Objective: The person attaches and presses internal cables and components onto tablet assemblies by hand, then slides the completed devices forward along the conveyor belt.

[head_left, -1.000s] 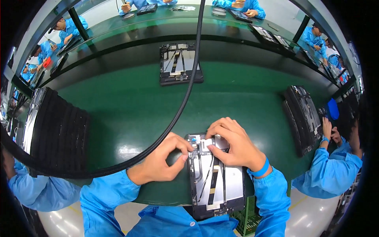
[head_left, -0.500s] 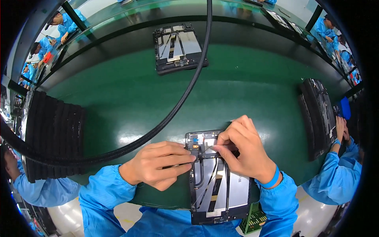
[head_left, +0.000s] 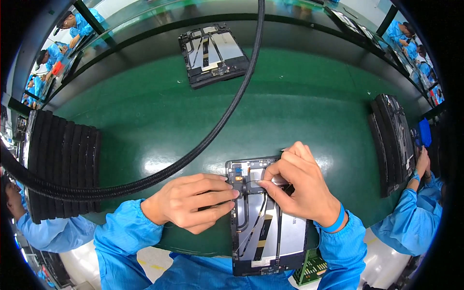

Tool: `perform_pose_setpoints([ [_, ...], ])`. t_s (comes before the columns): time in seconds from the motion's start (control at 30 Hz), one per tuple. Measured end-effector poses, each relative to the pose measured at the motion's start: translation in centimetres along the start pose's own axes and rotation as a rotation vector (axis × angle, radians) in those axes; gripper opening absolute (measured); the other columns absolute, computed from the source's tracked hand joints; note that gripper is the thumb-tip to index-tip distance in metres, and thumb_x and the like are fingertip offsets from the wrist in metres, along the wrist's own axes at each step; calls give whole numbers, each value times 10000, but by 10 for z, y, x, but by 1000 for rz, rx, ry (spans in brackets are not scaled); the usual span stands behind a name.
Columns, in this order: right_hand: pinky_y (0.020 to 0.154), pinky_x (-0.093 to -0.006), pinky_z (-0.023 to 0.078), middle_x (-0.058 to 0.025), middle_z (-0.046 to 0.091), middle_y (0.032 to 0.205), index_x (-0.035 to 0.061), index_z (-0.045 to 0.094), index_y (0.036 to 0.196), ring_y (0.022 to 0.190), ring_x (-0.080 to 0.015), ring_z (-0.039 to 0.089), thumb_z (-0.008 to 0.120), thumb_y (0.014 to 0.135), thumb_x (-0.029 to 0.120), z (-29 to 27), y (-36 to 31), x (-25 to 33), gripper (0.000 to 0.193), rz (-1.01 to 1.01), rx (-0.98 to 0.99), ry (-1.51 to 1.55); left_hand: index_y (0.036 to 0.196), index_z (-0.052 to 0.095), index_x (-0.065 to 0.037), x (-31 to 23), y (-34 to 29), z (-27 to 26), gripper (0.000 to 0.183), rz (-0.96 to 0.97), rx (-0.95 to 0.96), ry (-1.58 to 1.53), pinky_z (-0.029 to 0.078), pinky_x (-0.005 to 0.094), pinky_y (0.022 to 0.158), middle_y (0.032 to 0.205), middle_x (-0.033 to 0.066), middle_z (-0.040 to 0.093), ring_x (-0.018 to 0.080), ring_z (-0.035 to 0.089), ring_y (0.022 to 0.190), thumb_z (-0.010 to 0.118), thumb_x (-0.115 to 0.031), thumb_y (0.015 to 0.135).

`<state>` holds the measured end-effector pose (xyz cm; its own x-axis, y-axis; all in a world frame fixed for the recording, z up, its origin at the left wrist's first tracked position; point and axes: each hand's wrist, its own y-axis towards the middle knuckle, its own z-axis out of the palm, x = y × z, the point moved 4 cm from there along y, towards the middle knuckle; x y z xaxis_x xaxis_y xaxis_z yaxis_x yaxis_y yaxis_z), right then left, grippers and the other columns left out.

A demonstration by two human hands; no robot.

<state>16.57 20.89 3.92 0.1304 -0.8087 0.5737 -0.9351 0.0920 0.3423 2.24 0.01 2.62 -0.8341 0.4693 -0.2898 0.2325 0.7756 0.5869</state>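
An opened tablet lies before me at the near table edge, its silver battery plates, black strips and small circuit parts exposed. Against its upper left edge rest the fingertips of my left hand, the fingers stretched and somewhat apart. My right hand, with a blue wrist band, covers the tablet's upper right. Its thumb and forefinger pinch together over the inner parts. A thin line shows at their tips, but the hand hides most of whatever they hold.
A thick black braided cable arches across the view. Another opened tablet lies farther back. Stacks of dark tablet bodies stand left and right. A green slotted rack sits below the table edge. Co-workers sit around.
Both hands keep nearly the same hold on the tablet, with the right fingertips shifted very slightly left. The whole view has tilted a little. The co-worker's hands at right have moved.
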Motion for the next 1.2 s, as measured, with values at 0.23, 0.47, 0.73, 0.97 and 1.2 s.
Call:
perform_pose_setpoints([
  [0.23,810,-403,381,-34,499,806,131,754,795,891,-266,507,909,760,141,-10,1,-2,159,51,95,106,1043,810,23,3,3,3,342,29,-27,-29,682,453,968,1188,174,800,341,781,1024,778,-64,714],
  [0.47,836,-389,362,-20,474,786,138,770,764,901,-252,501,915,725,150,-12,1,-1,151,57,155,144,1054,806,40,3,4,5,340,36,-17,11,677,469,991,1179,177,805,343,782,1019,756,-45,729],
  [0.73,869,-394,361,-9,450,768,114,760,752,868,-231,470,908,689,104,-12,1,-5,161,71,156,185,1032,792,69,3,3,9,376,-13,-64,-70,668,481,942,1151,206,785,378,761,1023,761,-31,671],
  [0.97,917,-409,388,-21,467,787,129,768,750,900,-268,499,892,686,145,-9,-2,-10,141,2,165,178,1099,818,66,8,-1,10,293,-636,-194,-866,540,431,971,1162,240,784,328,709,1061,665,-91,906],
  [1.2,961,-414,399,-21,490,814,127,783,753,922,-281,510,893,655,149,-14,-3,-11,148,30,188,186,1148,789,95,7,-13,32,390,-992,-486,-1588,483,431,934,1173,278,743,316,634,1053,627,-246,1051],
])
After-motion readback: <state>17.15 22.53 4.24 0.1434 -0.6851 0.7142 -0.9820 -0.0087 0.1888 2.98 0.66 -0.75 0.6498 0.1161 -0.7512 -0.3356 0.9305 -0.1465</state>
